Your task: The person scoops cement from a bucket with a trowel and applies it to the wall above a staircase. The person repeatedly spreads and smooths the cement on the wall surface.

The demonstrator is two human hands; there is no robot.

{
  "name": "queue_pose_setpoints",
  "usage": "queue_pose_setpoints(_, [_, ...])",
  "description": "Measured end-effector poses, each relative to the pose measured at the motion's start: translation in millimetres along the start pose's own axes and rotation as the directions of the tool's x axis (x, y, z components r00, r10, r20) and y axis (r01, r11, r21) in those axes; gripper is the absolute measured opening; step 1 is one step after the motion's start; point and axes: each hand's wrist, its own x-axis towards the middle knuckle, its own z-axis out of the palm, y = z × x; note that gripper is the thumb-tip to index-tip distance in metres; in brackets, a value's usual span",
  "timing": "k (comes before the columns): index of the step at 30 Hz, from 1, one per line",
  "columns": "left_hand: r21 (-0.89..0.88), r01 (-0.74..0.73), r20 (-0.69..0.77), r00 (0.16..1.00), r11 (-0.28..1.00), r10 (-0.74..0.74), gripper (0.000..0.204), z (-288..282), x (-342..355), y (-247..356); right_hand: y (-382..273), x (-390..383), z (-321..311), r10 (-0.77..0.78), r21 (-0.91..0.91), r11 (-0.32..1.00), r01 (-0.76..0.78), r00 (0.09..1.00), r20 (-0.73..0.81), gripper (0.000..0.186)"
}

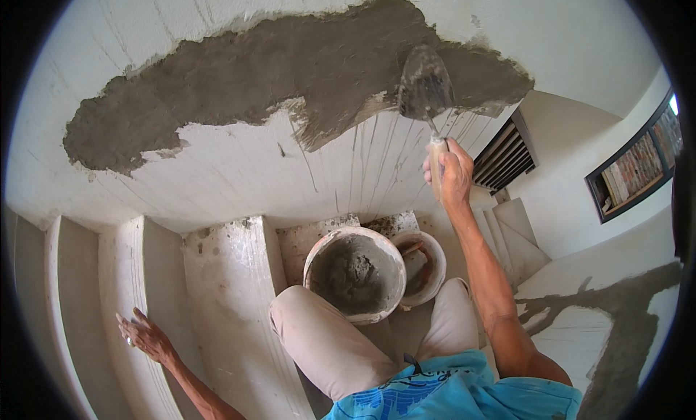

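My right hand grips the wooden handle of a trowel, whose mortar-smeared blade lies over the wet grey patch on the white wall, near the patch's right part. My left hand is at the edge of a concrete step at lower left, fingers apart and holding nothing. Between and beyond my knees stand a bucket of grey mortar and, behind it to the right, a smaller bucket with liquid and a partly hidden tool inside.
The staircase fills the lower left, with more steps descending at right. A dark slatted opening and a framed window with bricks behind it are on the right. Another grey patched area covers the wall at lower right.
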Motion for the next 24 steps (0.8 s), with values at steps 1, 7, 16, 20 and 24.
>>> queue_pose_setpoints(1, [0.006,0.004,0.005,1.0,1.0,-0.004,0.07,1.0,0.6,-0.7,-6.1,5.6,5.6,-0.008,-0.008,1.0,0.009,1.0,0.007,0.034])
queue_pose_setpoints(7, [-0.01,-0.021,-0.02,1.0,1.0,0.021,0.07,4.7,0.0,-1.3,24.6,9.5,-5.6,0.04,-0.11,0.993,-0.036,0.999,0.033,0.032])
queue_pose_setpoints(16, [0.013,0.0,-0.008,1.0,1.0,0.0,0.068,-2.8,-1.0,1.5,6.9,-7.4,-8.0,0.025,-0.077,0.997,-0.021,0.998,0.052,0.035])
queue_pose_setpoints(20, [0.019,-0.001,-0.009,1.0,1.0,0.001,0.068,0.2,-0.4,1.6,-14.0,20.5,2.4,-0.097,-0.072,0.992,0.102,0.993,0.068,0.034])
queue_pose_setpoints(24, [-0.017,-0.014,-0.019,1.0,1.0,0.014,0.068,0.3,-0.6,3.1,0.3,23.4,-8.6,0.003,-0.194,0.981,0.021,0.992,0.125,0.034])
